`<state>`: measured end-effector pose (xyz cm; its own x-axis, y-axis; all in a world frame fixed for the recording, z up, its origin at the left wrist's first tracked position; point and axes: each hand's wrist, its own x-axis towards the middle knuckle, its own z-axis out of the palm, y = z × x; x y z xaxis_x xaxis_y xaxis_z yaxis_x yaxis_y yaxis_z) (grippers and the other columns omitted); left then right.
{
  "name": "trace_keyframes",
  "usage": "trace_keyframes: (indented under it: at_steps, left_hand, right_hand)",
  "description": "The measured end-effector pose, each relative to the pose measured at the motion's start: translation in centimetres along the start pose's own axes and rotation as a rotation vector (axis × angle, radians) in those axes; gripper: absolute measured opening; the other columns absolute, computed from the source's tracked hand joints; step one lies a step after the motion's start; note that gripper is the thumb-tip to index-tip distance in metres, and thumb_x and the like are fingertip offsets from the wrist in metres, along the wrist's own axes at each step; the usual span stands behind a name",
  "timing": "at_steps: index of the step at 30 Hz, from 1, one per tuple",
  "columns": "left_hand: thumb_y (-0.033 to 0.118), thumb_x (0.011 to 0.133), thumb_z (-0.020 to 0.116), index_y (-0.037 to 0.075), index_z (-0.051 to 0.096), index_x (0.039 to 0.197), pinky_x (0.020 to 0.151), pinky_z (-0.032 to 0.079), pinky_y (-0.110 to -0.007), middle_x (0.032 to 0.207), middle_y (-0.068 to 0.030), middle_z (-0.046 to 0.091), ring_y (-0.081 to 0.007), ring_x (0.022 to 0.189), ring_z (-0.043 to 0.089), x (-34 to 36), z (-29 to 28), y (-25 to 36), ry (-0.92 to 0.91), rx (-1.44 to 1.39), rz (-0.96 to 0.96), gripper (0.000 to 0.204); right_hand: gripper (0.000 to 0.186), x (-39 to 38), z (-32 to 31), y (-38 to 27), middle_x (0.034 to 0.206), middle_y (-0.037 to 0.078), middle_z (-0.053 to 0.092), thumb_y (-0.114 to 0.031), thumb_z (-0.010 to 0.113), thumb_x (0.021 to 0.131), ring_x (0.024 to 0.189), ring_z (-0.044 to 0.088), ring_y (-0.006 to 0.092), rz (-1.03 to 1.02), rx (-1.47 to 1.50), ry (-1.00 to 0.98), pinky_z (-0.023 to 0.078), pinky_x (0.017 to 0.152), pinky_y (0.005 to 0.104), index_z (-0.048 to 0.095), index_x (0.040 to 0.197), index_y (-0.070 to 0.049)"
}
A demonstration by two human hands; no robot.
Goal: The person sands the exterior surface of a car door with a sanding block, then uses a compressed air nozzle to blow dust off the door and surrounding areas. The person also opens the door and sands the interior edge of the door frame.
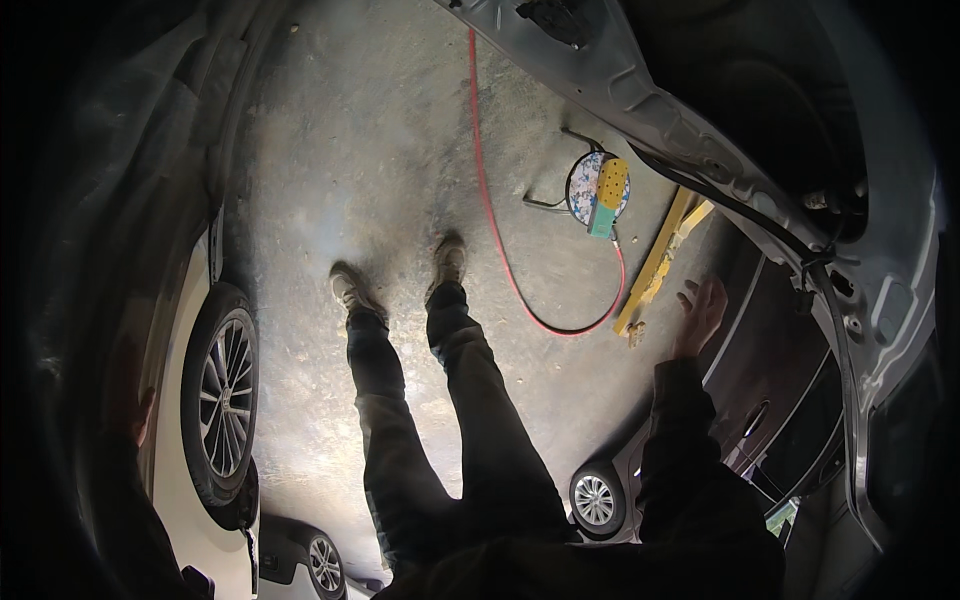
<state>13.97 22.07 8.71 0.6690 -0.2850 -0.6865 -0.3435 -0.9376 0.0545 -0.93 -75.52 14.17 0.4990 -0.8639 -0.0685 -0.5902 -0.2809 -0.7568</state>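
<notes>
My right hand [703, 315] is raised at the right, palm up, fingers apart, holding nothing. It is nearest the yellow bar [655, 265] on the floor and the bare grey car-body panel [690, 125]. My left hand [142, 417] is at the far left, mostly lost in shadow beside the white car [172, 400]; its fingers cannot be made out. Ahead to the right, a round stool [580, 187] with a flowered seat carries a hand sander [605, 205], with a yellow perforated pad and a green part. A red hose [485, 190] runs to it.
The concrete floor [370, 150] has the hose curving across it. A car wheel [222, 390] stands close on my left. Behind me are another wheel [597, 500] and a further car wheel [325, 565]. A black cable [850, 400] hangs along the grey panel.
</notes>
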Motion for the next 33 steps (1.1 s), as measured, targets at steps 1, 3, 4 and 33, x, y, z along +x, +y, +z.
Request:
trace_keyframes:
  at_steps: [1, 3, 4, 33]
  left_hand:
    - [0.013, 0.095, 0.069, 0.01, 0.023, 0.167, 0.129, 0.024, -0.042, 0.172, -0.0144, 0.024, -0.0327, 0.158, 0.024, -1.6, -1.0, 0.9, 0.015, 0.012, -0.021, 0.085]
    - [0.01, 0.095, 0.069, 0.011, 0.023, 0.167, 0.129, 0.023, -0.042, 0.172, -0.0138, 0.024, -0.0324, 0.158, 0.024, -4.9, -3.2, 3.1, 0.032, 0.032, -0.073, 0.085]
    - [0.009, 0.095, 0.068, 0.011, 0.023, 0.167, 0.129, 0.023, -0.042, 0.172, -0.0135, 0.024, -0.0322, 0.158, 0.024, -6.9, -3.8, 4.1, 0.025, 0.042, -0.116, 0.085]
    - [0.039, 0.092, 0.073, -0.004, 0.051, 0.145, 0.124, 0.034, -0.044, 0.153, -0.0217, 0.05, -0.035, 0.144, 0.046, 6.7, 0.0, 18.4, 0.441, 0.35, -0.493, 0.072]
  right_hand:
    - [0.056, 1.9, 1.9, 4.4, 0.135, 0.015, 0.059, -0.038, 0.067, 0.104, 0.123, 0.061, 0.0264, 0.053, -0.102, -0.163, 0.052, 0.1, 0.0431, 0.051, 0.142, -0.002]
    - [0.061, 7.0, 6.0, 13.4, 0.136, 0.021, 0.058, -0.038, 0.069, 0.101, 0.114, 0.065, 0.0314, -0.038, -0.287, -0.31, 0.053, 0.099, 0.0447, 0.05, 0.141, 0.004]
    - [0.071, 10.1, 8.0, 17.6, 0.142, 0.028, 0.054, -0.043, 0.074, 0.097, 0.118, 0.064, 0.0355, -0.049, -0.437, -0.372, 0.052, 0.101, 0.0453, 0.049, 0.143, 0.005]
    - [0.06, -6.0, 24.6, 17.0, 0.147, 0.02, 0.054, -0.037, 0.058, 0.105, 0.13, 0.054, 0.0306, 0.204, -0.057, -0.767, 0.04, 0.113, 0.0407, 0.051, 0.146, 0.006]
